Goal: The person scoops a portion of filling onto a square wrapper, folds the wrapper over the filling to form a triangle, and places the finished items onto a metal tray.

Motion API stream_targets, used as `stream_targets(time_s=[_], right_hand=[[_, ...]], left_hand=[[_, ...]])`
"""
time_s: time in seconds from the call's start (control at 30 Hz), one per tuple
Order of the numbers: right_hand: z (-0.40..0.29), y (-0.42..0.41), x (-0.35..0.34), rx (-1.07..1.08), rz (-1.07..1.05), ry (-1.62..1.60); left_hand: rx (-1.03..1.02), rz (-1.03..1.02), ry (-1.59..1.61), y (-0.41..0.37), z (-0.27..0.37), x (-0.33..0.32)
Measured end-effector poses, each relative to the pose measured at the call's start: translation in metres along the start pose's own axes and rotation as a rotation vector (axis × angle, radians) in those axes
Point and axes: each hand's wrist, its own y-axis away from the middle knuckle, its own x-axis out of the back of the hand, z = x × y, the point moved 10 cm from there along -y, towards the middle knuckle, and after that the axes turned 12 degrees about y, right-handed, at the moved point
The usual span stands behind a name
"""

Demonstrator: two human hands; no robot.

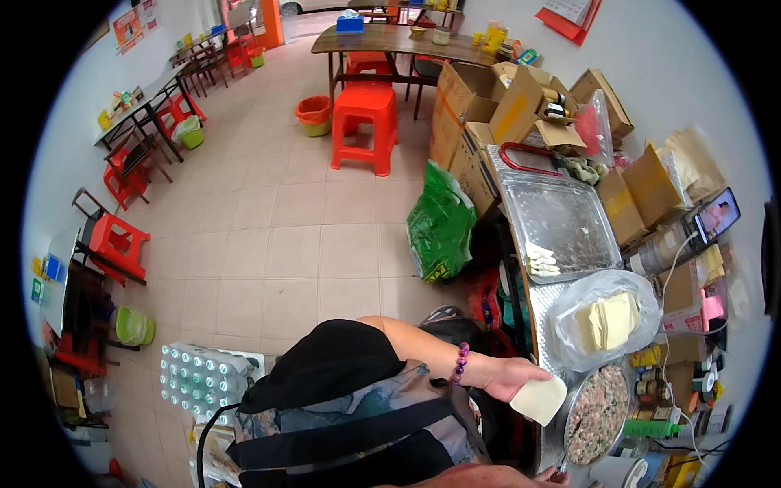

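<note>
My left hand (517,378), with a beaded bracelet at its wrist, holds a square pale dough wrapper (539,401) beside the counter's front edge. Only the fingers of my right hand (554,477) show at the bottom rim; whether they grip anything is unclear. Close to both hands is a round metal bowl (568,421) of minced meat filling with green bits (598,418). Beyond it, a stack of wrappers (610,320) lies in a clear plastic bag (564,332). Several folded dumplings (542,261) sit in the near corner of a metal tray (567,213).
A phone (717,215) with a lit screen leans by the wall, its white cable (669,354) trailing past jars. Cardboard boxes (454,113) crowd the counter's far end. A green bag (440,226) stands on the floor near a red stool (365,125). Packed bottles (201,378) lie behind me.
</note>
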Motion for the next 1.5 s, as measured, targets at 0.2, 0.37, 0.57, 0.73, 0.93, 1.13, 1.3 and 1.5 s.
stream_targets(time_s=[0.2,0.37,0.57,0.73,0.93,1.13,1.3,1.5], right_hand=[[-0.033,-0.015,-0.028,0.301,-0.095,-0.06],[-0.059,-0.033,-0.032,0.392,-0.124,-0.097],[-0.088,-0.044,-0.014,0.537,-0.142,0.011],[-0.081,-0.046,-0.013,0.558,-0.176,-0.017],[-0.089,-0.05,-0.001,0.572,-0.138,-0.085],[-0.097,-0.045,0.007,0.568,-0.099,-0.188],[-0.088,-0.042,-0.01,0.513,-0.2,-0.208],[-0.085,-0.041,-0.017,0.468,-0.245,-0.201]], left_hand=[[0.089,0.06,0.013,-0.012,-0.011,0.024],[0.182,0.147,0.028,-0.011,-0.018,0.027],[0.214,0.169,0.031,-0.026,-0.032,0.033],[0.272,0.135,0.001,-0.028,-0.047,0.026],[0.274,0.113,-0.021,-0.032,-0.046,0.012],[0.338,0.026,0.026,-0.032,-0.051,-0.002],[0.352,0.066,-0.052,-0.03,-0.059,0.007],[0.3,0.097,-0.091,-0.028,-0.05,0.003]])
